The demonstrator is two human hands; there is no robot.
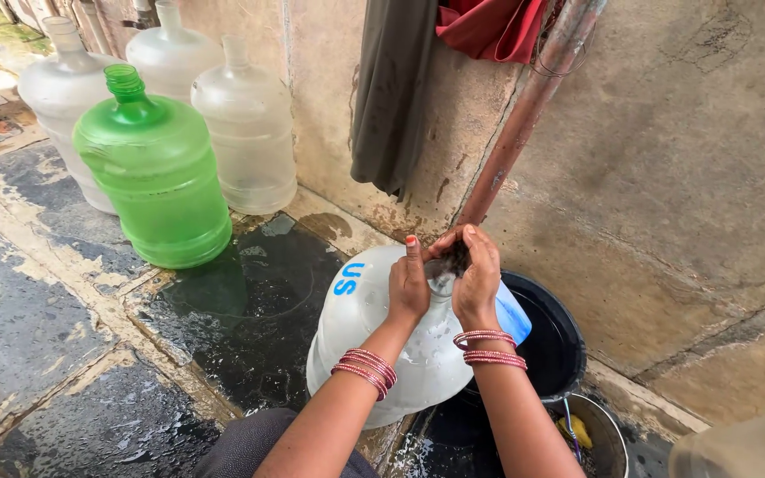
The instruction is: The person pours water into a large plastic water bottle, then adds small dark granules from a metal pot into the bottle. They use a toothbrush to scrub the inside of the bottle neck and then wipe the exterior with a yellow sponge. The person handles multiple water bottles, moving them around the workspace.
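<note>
A large clear water jug with blue markings lies tilted on the wet stone floor, its neck pointing toward the wall. My left hand grips the jug's shoulder beside the neck. My right hand is closed around the neck, pressing a dark scrubbing pad against the mouth. Both wrists carry red bangles. The jug's mouth is mostly hidden by my fingers.
A green jug and three clear jugs stand upright at the back left by the wall. A black tub sits behind the tilted jug, a metal bucket below it. A rusty pipe runs up the wall; dark cloth hangs there.
</note>
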